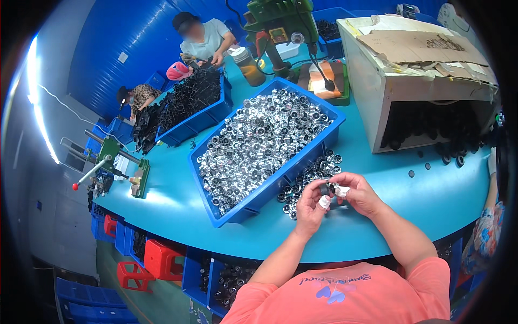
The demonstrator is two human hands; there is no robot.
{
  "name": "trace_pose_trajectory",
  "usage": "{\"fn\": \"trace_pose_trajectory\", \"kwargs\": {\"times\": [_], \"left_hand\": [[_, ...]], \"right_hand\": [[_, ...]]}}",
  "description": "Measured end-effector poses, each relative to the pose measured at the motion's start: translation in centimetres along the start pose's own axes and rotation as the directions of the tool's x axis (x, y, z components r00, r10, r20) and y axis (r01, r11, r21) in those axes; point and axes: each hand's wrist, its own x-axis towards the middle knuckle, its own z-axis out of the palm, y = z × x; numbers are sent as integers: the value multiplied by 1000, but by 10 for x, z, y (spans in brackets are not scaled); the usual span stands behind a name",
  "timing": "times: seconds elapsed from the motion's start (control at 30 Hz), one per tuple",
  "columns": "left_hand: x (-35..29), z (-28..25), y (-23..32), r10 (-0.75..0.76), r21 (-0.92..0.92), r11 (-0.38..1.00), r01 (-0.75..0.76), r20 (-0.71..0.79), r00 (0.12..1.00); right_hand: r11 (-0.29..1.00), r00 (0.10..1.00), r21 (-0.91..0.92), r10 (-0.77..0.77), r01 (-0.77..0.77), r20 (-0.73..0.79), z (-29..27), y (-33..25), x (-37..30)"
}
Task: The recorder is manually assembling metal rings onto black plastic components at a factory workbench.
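Observation:
My left hand and my right hand meet above the near side of the table. White wraps cover a finger or thumb tip on each. Closed around a small black round part, my left hand holds it upright between the fingertips. Against it my right hand pinches another small dark piece, mostly covered by the fingers, so its kind is unclear. Just beyond my hands lies a loose pile of black-and-silver round parts. A blue bin full of such shiny parts stands to the left.
Further off are a bin of black parts, a green press, a smaller hand press with a lever, and a bottle. A white box of black rings stands right. Two people work at the far left; another person's arm shows far right.

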Motion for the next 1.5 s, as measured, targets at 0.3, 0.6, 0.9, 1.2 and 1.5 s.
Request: {"fn": "trace_pose_trajectory", "kwargs": {"times": [0.3, 0.6, 0.9, 1.2, 1.5], "left_hand": [[-1, -1, 0, -22, -20, 1000, 22, -5, 1000], [9, -18, -3, -108, -415, 902, 120, 50, 993], [12, -28, -13, -219, -710, 660, 244, 129, 967], [15, -24, -14, -176, -716, 630, 302, 247, 953], [17, -26, -16, -162, -689, 661, 295, 254, 954]], "right_hand": [[998, 1000, 51, -28, 27, 4, 2, -1, -1], [997, 998, 65, -54, 52, 38, -2, 4, 2], [995, 995, 47, -90, 88, 47, 2, -1, 3], [994, 992, 41, -103, 100, 75, 8, -11, -2], [996, 996, -2, -86, 86, 32, 13, -13, -1]]}}
